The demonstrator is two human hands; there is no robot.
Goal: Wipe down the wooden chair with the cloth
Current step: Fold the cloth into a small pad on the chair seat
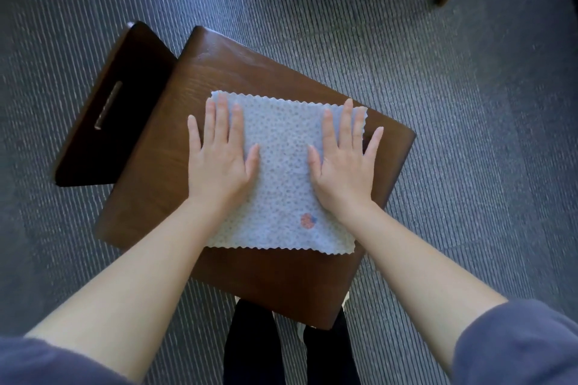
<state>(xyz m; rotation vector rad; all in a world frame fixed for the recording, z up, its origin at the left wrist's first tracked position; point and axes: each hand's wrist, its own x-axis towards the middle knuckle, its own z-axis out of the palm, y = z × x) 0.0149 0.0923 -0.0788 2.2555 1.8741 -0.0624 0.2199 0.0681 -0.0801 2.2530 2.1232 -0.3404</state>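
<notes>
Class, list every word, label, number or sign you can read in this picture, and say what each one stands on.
No readable text anywhere.
Small red and blue mark on the pale blue cloth: too blurred to read.
On the wooden chair and the carpet: nothing written.

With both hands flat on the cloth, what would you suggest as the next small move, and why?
Probably slide the cloth across the chair seat toward the backrest, pressing down. The left hand and right hand lie flat on the spread cloth, and bare wood shows all round it, so wiping strokes seem due.
</notes>
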